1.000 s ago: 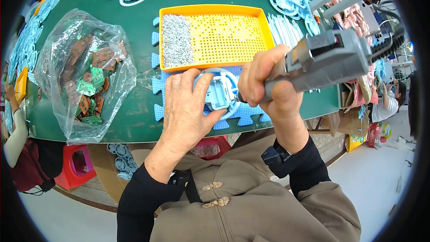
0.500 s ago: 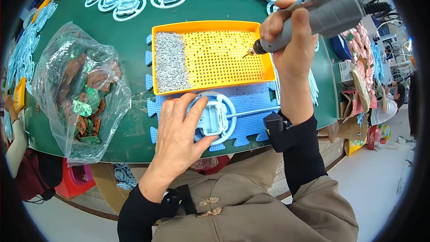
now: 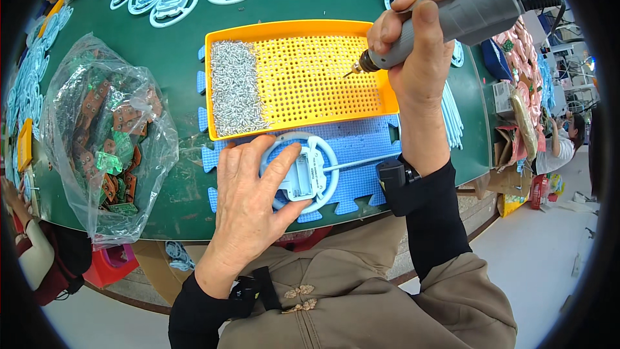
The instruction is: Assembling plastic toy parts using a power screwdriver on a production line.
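Note:
My right hand (image 3: 421, 58) is wrapped round a grey electric screwdriver (image 3: 462, 22), its bit pointing down and left over the perforated part of a yellow tray (image 3: 303, 128). Small silver screws (image 3: 234, 87) fill the tray's left end, and rows of holes cover the rest. My left hand (image 3: 248, 190) grips the left side of a light-blue plastic ring (image 3: 334, 184) between thumb and fingers. A box-shaped housing (image 3: 303, 174) sits inside the ring, and a thin light-blue rod (image 3: 365, 162) runs right from it. The ring lies on a blue foam mat (image 3: 352, 192).
Left of the tray lies a clear plastic bag (image 3: 155, 174) of green and brown circuit boards. More light-blue rings (image 3: 174, 6) are heaped at the far side. Light-blue rods (image 3: 452, 116) lie to the right. Another person's arm (image 3: 32, 245) is at the far left.
The whole table scene has shifted slightly left and the far part upward in view. The screwdriver bit remains over the tray, and my left hand keeps its grip on the ring.

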A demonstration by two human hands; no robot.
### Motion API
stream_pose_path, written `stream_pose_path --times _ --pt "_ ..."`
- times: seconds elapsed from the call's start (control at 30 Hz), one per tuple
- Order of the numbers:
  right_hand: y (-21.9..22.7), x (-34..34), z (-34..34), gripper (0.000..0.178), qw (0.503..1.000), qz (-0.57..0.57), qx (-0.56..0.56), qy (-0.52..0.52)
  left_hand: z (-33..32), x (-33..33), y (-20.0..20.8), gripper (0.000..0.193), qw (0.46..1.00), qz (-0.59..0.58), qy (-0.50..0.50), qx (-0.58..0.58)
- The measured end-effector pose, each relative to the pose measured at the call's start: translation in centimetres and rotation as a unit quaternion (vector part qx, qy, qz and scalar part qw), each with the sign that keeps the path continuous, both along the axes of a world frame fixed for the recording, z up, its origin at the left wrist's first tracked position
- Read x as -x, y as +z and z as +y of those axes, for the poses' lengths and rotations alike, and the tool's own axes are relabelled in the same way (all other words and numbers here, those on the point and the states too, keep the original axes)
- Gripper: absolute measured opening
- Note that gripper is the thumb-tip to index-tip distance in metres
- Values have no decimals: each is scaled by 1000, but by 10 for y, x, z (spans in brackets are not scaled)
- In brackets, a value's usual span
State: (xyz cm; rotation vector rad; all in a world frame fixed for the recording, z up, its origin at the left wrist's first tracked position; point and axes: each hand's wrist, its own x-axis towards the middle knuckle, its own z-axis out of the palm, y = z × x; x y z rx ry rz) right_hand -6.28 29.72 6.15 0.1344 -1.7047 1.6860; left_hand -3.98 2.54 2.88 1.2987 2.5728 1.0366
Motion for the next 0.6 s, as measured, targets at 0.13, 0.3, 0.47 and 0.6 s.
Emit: stream_pose_path --times 0.13,0.3,0.47,0.6 --pt "1 -3 -1 44 1000 -7 0 -3 2 -3 -1 71 1000 4 6 -5" --pt "-2 -3 1 42 1000 -1 2 -4 3 -7 -2 75 1000 12 20 -10" --pt "-2 -2 1 42 1000 6 13 10 2 -8 2 77 999 -16 23 -18" --pt "-1 1 1 41 1000 8 5 -15 13 -15 9 73 997 77 13 -20"
